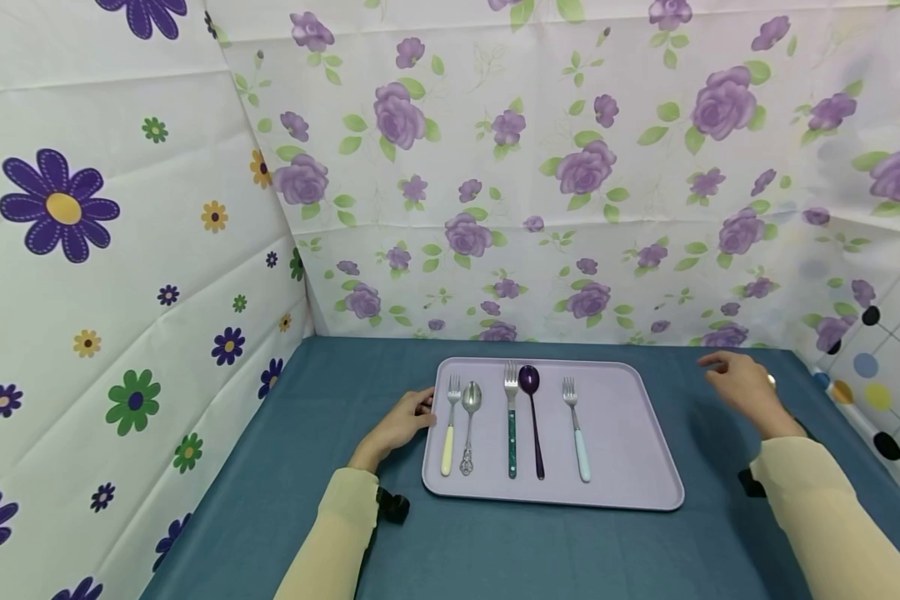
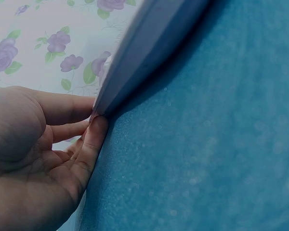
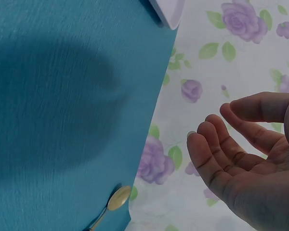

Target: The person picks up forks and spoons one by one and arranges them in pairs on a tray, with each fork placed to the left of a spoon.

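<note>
A pale lilac tray (image 1: 622, 433) lies on the blue cloth. My left hand (image 1: 399, 427) is at its left rim, thumb and forefinger pinching the edge, as the left wrist view shows close up. On the tray, from left to right, are a yellow-handled fork (image 1: 447, 442), an ornate silver spoon (image 1: 470, 400), a green-handled fork (image 1: 512, 433), a dark purple spoon (image 1: 530, 381) and a mint-handled fork (image 1: 581, 450). Right of the tray, above the cloth, my right hand (image 1: 746, 392) holds nothing, fingers loosely bent. Near it lies a gold spoon (image 3: 119, 198), mostly hidden in the head view.
A blue cloth (image 1: 540, 550) covers the table. Rose-patterned sheeting (image 1: 532, 275) hangs along the back edge, flower-patterned sheeting (image 1: 157, 333) on the left, and dotted sheeting (image 1: 888, 367) on the right.
</note>
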A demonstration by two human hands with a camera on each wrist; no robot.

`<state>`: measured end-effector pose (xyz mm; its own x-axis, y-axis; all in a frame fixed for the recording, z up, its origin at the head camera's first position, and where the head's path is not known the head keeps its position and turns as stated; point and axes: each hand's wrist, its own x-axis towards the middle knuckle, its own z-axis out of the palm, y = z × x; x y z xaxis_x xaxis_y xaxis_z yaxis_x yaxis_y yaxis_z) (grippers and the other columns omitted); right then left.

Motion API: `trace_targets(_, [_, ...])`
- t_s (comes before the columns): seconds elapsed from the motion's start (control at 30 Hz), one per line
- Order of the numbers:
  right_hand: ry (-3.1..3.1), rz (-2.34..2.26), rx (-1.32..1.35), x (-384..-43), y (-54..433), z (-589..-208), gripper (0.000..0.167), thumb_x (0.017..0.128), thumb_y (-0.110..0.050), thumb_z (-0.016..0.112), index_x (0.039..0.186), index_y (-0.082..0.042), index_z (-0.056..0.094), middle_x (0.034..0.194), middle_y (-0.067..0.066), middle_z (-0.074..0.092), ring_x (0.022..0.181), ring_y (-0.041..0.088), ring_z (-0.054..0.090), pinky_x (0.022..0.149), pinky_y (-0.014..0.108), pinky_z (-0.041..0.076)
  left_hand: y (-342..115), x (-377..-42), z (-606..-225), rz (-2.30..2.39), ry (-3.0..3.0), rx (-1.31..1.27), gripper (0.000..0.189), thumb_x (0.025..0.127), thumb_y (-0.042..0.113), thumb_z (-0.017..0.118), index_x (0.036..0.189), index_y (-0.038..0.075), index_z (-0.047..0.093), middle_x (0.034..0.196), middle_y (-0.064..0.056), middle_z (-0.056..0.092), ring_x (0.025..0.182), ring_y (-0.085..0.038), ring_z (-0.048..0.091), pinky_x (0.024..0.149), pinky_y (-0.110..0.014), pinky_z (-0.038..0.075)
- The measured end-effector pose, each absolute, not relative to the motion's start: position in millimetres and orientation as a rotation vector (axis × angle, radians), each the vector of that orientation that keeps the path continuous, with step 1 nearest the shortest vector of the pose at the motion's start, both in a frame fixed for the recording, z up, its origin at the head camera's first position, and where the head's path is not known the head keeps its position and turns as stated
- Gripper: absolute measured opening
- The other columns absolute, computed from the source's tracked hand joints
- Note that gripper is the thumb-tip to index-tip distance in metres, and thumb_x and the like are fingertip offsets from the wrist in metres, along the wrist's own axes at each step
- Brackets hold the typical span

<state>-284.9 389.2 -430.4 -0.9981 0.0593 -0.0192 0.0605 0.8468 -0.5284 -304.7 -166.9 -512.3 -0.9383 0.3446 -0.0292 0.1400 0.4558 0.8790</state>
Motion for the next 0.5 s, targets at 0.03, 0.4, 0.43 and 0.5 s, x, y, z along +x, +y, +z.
trace_targets(0.03, [3.02,-0.867,0.097,-284.3,390.6,-430.6,0.045,0.104,-0.014,0.045,0.14,0.01,0.053,0.133,0.042,0.052,0.105,0.051,0.06,0.071,0.047,0.051,-166.8,-304.8,-512.1,1.482,2.501,0.422,0.058,0.105,0.002,0.055,0.158,-0.006,0.036,0.131,-0.02,0.048,0.112,-0.029,0.046,0.102,-0.048,0.039])
trace_targets(0.4, [3.023,-0.863,0.083,-276.1,408.2,-435.5,0.045,0.105,-0.013,0.044,0.141,0.013,0.051,0.133,0.045,0.05,0.106,0.054,0.059,0.071,0.049,0.052,-166.7,-304.7,-509.7,1.488,2.499,0.417,0.057,0.104,0.002,0.055,0.158,-0.004,0.037,0.129,-0.018,0.049,0.111,-0.028,0.045,0.101,-0.048,0.038])
trace_targets(0.43, [3.02,-0.862,0.087,-275.4,409.5,-435.9,0.045,0.105,-0.013,0.044,0.141,0.013,0.05,0.133,0.045,0.05,0.106,0.054,0.059,0.07,0.048,0.052,-166.8,-304.8,-509.4,1.488,2.499,0.412,0.057,0.105,0.002,0.055,0.159,-0.004,0.038,0.129,-0.017,0.049,0.111,-0.028,0.045,0.101,-0.048,0.038])
trace_targets(0.5, [3.02,-0.852,0.091,-273.7,411.3,-436.0,0.045,0.106,-0.013,0.044,0.142,0.014,0.05,0.132,0.045,0.05,0.105,0.054,0.059,0.07,0.048,0.053,-167.2,-304.6,-509.4,1.489,2.499,0.409,0.057,0.105,0.002,0.055,0.159,-0.003,0.038,0.129,-0.017,0.049,0.111,-0.028,0.045,0.101,-0.048,0.038])
